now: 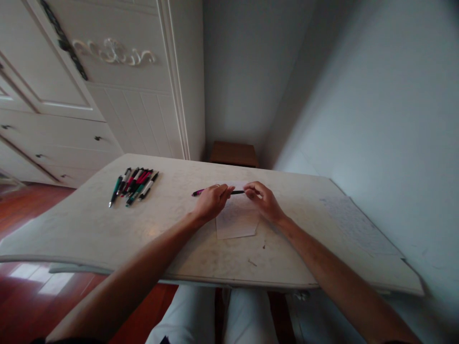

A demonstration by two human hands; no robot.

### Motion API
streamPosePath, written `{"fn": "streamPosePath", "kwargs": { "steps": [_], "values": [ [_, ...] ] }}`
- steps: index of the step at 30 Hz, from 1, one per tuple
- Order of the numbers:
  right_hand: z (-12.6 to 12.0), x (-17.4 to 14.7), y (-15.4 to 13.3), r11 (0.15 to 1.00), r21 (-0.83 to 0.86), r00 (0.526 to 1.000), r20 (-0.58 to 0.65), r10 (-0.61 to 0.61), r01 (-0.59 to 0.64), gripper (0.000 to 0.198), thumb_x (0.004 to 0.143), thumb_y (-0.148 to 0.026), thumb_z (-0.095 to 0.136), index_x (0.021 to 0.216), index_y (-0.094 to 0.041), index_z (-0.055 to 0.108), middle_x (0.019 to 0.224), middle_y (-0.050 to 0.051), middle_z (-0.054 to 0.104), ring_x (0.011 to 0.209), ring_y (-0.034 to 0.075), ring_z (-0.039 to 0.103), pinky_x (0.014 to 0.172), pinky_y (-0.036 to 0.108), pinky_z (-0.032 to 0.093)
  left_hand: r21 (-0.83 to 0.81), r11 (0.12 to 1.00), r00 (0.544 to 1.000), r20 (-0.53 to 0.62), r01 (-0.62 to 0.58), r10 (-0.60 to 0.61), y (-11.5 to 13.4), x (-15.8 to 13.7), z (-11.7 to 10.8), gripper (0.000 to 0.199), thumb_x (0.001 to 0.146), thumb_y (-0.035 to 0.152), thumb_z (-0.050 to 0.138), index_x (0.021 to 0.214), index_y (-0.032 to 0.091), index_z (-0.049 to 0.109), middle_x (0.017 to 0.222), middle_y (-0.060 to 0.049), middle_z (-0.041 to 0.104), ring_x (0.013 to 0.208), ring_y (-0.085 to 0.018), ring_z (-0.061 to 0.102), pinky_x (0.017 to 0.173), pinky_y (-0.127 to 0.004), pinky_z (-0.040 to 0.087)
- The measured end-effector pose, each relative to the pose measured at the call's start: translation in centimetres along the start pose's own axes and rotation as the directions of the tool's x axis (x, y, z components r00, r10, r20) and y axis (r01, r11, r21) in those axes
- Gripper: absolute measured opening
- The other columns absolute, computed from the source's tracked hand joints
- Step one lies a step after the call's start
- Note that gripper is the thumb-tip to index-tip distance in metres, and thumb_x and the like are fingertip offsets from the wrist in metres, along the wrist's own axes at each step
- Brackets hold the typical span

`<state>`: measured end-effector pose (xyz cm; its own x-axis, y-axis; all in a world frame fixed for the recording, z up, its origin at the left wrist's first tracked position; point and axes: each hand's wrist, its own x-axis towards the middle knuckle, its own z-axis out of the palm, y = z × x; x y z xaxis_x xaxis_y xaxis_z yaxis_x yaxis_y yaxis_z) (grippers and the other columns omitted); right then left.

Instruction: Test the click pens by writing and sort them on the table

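– At the middle of the table (201, 260), two hands are close together. What have they got?

– The left hand (212, 200) is curled round a pen (237, 192); a dark length of it shows between the hands. The right hand (263, 199) has its fingers bent at the other end, pinching or only touching, I can't tell which.

– And that pink tip (197, 193) left of the left hand?

– Some pen, surely. Whether it's the same one, the hand hides that.

– What's under them?

– Paper (236, 227). Its upper part is largely covered by the hands.

– Anything in their way?

– Just a dark speck (264, 247) below the paper, between the forearms. The heap of pens (134, 184), black, white, green and red, lies well apart on the left. A written sheet (358, 224) lies far right, beside the wall (401, 143).

– And past the table?

– White cupboard (143, 119) behind on the left, wall hemming the right, and a brown box (234, 154) in the corner beyond the far edge.
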<state>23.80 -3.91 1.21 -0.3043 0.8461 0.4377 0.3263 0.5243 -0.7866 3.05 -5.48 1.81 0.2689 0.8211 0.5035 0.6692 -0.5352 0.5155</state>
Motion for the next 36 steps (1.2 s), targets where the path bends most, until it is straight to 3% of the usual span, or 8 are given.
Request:
{"fn": "streamPosePath", "kwargs": {
  "steps": [3, 5, 11, 19, 23, 26, 30, 36],
  "values": [
    [-0.10, -0.09, 0.00, 0.998, -0.024, 0.997, 0.050, 0.062, -0.061, 0.054, 0.093, -0.061, 0.039, 0.072, -0.017, 0.063, 0.072, 0.006, 0.064, 0.071, 0.018, 0.059, 0.070, 0.031, 0.045, 0.016, 1.000, 1.000, 0.011, 0.003, -0.003, -0.09, -0.02, 0.06, 0.045, 0.099, 0.042, 0.036, 0.069, 0.018, 0.060, 0.064, -0.002, 0.062, 0.060, -0.015, 0.055, 0.061, -0.026, 0.038],
    [-0.12, -0.07, -0.09, 0.998, -0.022, 0.996, 0.059, 0.066, -0.064, 0.052, 0.093, -0.059, 0.042, 0.069, -0.017, 0.061, 0.068, 0.004, 0.061, 0.067, 0.016, 0.057, 0.067, 0.030, 0.044, 0.017, 1.000, 1.000, 0.024, 0.000, 0.000, -0.14, -0.03, 0.11, 0.045, 0.099, 0.041, 0.036, 0.070, 0.018, 0.060, 0.064, -0.003, 0.062, 0.060, -0.015, 0.056, 0.062, -0.026, 0.038],
    [-0.01, 0.26, -0.05, 0.998, 0.058, 1.000, 0.010, -0.021, 0.020, 0.033, 0.081, -0.051, 0.066, 0.083, -0.018, 0.065, 0.083, 0.004, 0.064, 0.076, 0.016, 0.059, 0.072, 0.030, 0.046, 0.013, 1.000, 1.000, 0.028, 0.006, -0.006, -0.10, 0.04, 0.02, 0.043, 0.099, 0.040, 0.037, 0.069, 0.018, 0.059, 0.064, -0.002, 0.062, 0.060, -0.014, 0.055, 0.062, -0.025, 0.038],
    [0.06, 0.22, 0.44, 0.991, 0.131, 0.999, 0.036, 0.024, -0.029, 0.044, 0.075, -0.053, 0.072, 0.101, -0.020, 0.064, 0.102, 0.008, 0.065, 0.084, 0.018, 0.063, 0.077, 0.032, 0.050, 0.022, 1.000, 0.999, 0.035, 0.016, -0.017, -0.08, 0.05, 0.01, 0.043, 0.098, 0.040, 0.037, 0.069, 0.018, 0.059, 0.065, -0.003, 0.062, 0.061, -0.015, 0.055, 0.062, -0.026, 0.037],
    [-0.09, 0.10, 0.52, 1.000, 0.017, 0.998, 0.056, 0.016, -0.017, 0.047, 0.090, -0.061, 0.047, 0.086, -0.018, 0.066, 0.090, 0.008, 0.065, 0.084, 0.019, 0.061, 0.078, 0.032, 0.047, 0.014, 0.999, 0.999, 0.035, 0.030, -0.030, -0.09, 0.07, 0.02, 0.043, 0.098, 0.041, 0.038, 0.069, 0.018, 0.061, 0.064, -0.003, 0.062, 0.059, -0.015, 0.055, 0.061, -0.026, 0.038],
    [-0.26, 0.07, 0.19, 0.999, -0.052, 0.996, 0.084, 0.018, -0.013, 0.054, 0.093, -0.061, 0.039, 0.072, -0.018, 0.064, 0.077, 0.006, 0.062, 0.075, 0.018, 0.059, 0.076, 0.031, 0.046, 0.024, 0.999, 0.998, 0.048, 0.025, -0.026, -0.18, 0.05, 0.10, 0.044, 0.098, 0.042, 0.037, 0.070, 0.018, 0.061, 0.064, -0.003, 0.063, 0.059, -0.015, 0.055, 0.060, -0.026, 0.037],
    [-0.40, 0.23, -0.27, 0.997, -0.060, 0.995, 0.082, -0.048, 0.053, 0.049, 0.092, -0.057, 0.045, 0.071, -0.019, 0.066, 0.076, 0.005, 0.062, 0.076, 0.018, 0.059, 0.078, 0.032, 0.045, 0.025, 1.000, 0.998, 0.062, 0.006, -0.008, -0.26, -0.01, 0.18, 0.044, 0.098, 0.042, 0.036, 0.070, 0.018, 0.060, 0.064, -0.002, 0.062, 0.059, -0.015, 0.055, 0.060, -0.025, 0.037],
    [-0.60, 0.47, 0.19, 0.995, -0.009, 0.994, 0.033, -0.102, 0.102, 0.029, 0.084, -0.049, 0.064, 0.084, -0.022, 0.073, 0.092, 0.007, 0.066, 0.090, 0.021, 0.062, 0.081, 0.034, 0.048, 0.037, 0.999, 0.997, 0.074, 0.025, -0.027, -0.29, 0.08, 0.17, 0.043, 0.098, 0.041, 0.038, 0.071, 0.018, 0.062, 0.065, -0.003, 0.063, 0.060, -0.015, 0.056, 0.060, -0.025, 0.038]
  ]
}}
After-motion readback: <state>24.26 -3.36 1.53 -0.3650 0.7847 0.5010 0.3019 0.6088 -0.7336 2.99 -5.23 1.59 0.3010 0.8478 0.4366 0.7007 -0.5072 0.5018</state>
